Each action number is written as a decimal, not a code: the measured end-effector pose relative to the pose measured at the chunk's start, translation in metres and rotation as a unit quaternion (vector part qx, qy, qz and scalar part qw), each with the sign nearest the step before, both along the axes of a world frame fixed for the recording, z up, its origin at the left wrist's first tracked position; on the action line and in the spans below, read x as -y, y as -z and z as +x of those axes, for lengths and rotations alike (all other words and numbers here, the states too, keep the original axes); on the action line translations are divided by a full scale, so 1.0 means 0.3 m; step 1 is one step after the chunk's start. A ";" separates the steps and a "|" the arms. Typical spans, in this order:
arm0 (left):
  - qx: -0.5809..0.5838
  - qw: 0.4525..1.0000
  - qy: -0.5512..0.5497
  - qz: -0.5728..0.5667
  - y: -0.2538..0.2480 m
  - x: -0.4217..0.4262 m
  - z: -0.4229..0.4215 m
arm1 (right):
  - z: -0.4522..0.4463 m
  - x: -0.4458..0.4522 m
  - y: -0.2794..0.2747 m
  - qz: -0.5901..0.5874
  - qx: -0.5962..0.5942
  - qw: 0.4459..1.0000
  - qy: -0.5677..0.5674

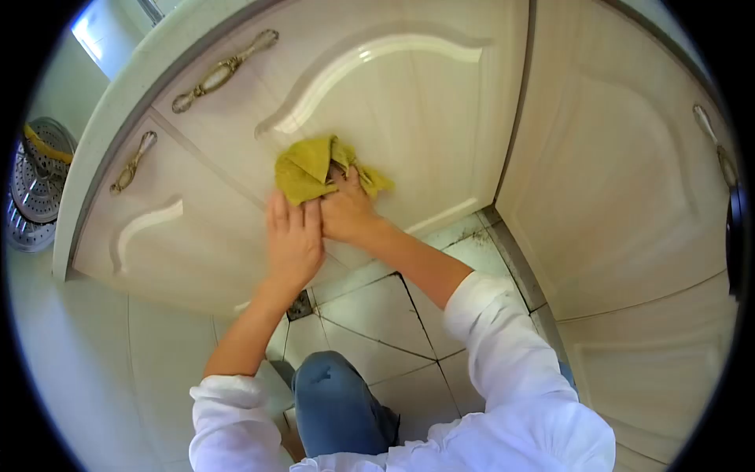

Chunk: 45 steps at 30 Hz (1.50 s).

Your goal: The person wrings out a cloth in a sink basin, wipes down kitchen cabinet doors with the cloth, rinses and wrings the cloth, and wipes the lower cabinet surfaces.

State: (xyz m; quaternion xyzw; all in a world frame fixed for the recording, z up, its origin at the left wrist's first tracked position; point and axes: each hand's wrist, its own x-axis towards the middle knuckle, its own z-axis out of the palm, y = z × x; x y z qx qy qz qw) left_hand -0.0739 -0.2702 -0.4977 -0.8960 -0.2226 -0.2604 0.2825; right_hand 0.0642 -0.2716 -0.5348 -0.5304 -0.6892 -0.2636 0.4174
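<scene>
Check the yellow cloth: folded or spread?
Bunched up, not spread flat: the yellow cloth shows raised folds at the right hand.

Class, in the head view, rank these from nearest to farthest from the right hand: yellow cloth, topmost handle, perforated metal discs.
1. Yellow cloth, touching the right hand.
2. Topmost handle, upper left.
3. Perforated metal discs, far left.

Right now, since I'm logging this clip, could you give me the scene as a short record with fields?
Right hand: gripping bunched yellow-green cloth
Left hand: beside the right, fingers extended at the cloth's lower edge
Surface: cream cabinet door, raised panel moulding
Hardware: ornate metal handle, upper left
Floor: pale tiles, dark joints
</scene>
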 end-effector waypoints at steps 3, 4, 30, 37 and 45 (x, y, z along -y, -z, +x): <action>0.024 0.994 -0.010 -0.111 0.118 0.076 0.061 | 0.045 0.076 0.090 -0.028 0.014 0.999 0.008; -0.021 0.991 -0.006 -0.133 0.130 0.102 0.077 | 0.089 0.106 0.100 -0.071 0.008 0.997 -0.002; -0.120 0.989 0.002 0.082 -0.048 0.034 0.362 | 0.217 -0.002 0.105 0.085 -0.271 0.956 0.072; -0.063 0.987 0.114 0.089 -0.127 0.003 0.546 | 0.389 0.000 -0.043 0.175 -0.263 0.934 0.164; -0.252 0.958 0.117 0.074 0.332 0.078 0.571 | 0.299 -0.061 0.655 -0.037 -0.317 0.914 0.250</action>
